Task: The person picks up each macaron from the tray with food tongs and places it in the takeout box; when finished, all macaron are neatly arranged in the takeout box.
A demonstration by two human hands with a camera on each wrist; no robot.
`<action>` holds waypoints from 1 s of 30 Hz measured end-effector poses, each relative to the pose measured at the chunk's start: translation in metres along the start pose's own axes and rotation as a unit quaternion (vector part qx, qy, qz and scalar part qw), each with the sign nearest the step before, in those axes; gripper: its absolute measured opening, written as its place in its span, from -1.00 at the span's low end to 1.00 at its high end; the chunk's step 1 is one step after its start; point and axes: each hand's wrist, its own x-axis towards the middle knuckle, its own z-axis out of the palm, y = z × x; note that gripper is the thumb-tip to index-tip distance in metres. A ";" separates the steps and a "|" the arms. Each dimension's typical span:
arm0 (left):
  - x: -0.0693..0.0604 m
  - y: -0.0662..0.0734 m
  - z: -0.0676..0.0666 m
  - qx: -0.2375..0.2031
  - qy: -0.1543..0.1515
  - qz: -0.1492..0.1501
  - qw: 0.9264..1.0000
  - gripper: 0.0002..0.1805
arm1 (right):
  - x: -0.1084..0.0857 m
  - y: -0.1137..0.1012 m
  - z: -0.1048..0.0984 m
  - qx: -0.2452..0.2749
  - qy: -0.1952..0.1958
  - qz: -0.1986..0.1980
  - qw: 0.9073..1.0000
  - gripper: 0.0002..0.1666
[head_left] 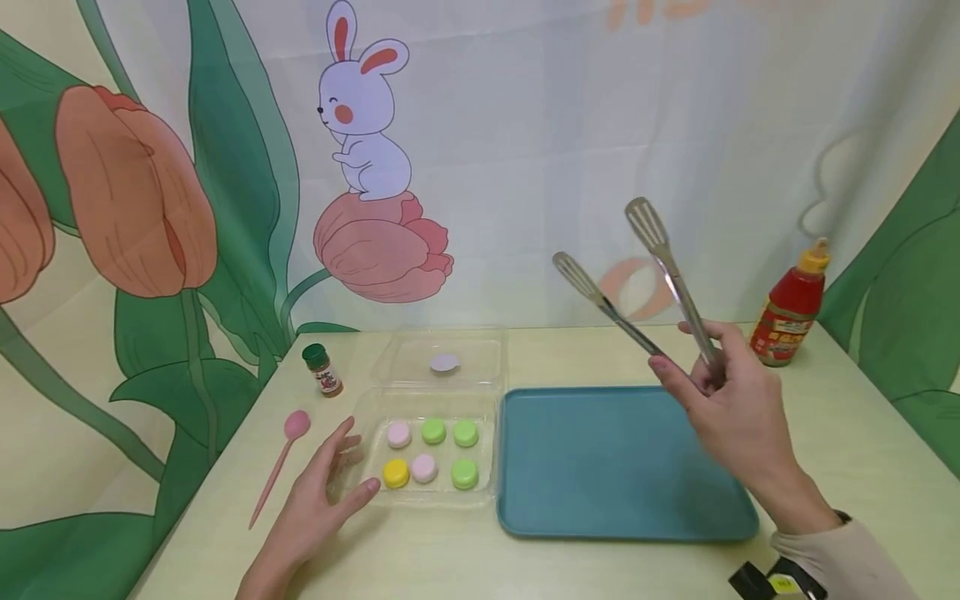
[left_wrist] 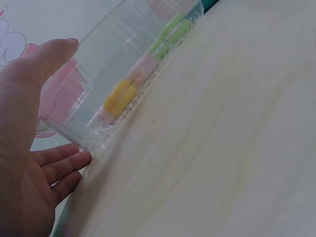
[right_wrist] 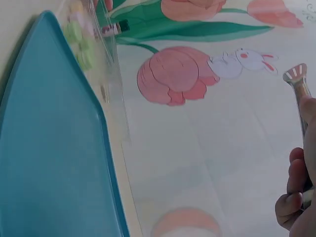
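My right hand (head_left: 742, 408) grips metal tongs (head_left: 690, 304) near their joined end, above the blue tray (head_left: 600, 467). The two slotted heads stand wide apart and hold nothing. In the right wrist view, one tong arm (right_wrist: 302, 106) shows beside the fingers. My left hand (head_left: 315, 492) is at the left side of a clear plastic box (head_left: 487, 492), thumb and fingers spread around its near-left corner. In the left wrist view, its fingertips reach the box's lower corner; firm contact is hard to tell. Inside lie green macarons (head_left: 465, 474), pink macarons (head_left: 423, 467) and a yellow macaron (head_left: 396, 473).
The box's lid (head_left: 480, 354) lies open behind it, bearing a pale oval sticker. A small green-capped jar (head_left: 322, 371) and a pink spoon (head_left: 279, 467) are on the left. A red sauce bottle (head_left: 789, 317) stands at the back right, before a printed curtain (head_left: 525, 167).
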 end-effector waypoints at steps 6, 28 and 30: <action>0.000 -0.001 0.000 -0.003 -0.003 -0.001 1.000 0.07 | -0.008 0.026 -0.023 -0.013 0.061 0.078 0.995 -0.18; 0.001 0.004 -0.001 -0.006 0.000 0.003 1.000 0.05 | -0.058 0.097 -0.049 -0.138 0.063 0.274 0.950 0.02; 0.001 0.004 0.000 -0.008 0.001 0.006 1.000 0.04 | -0.062 0.105 -0.049 -0.139 0.060 0.278 0.948 0.03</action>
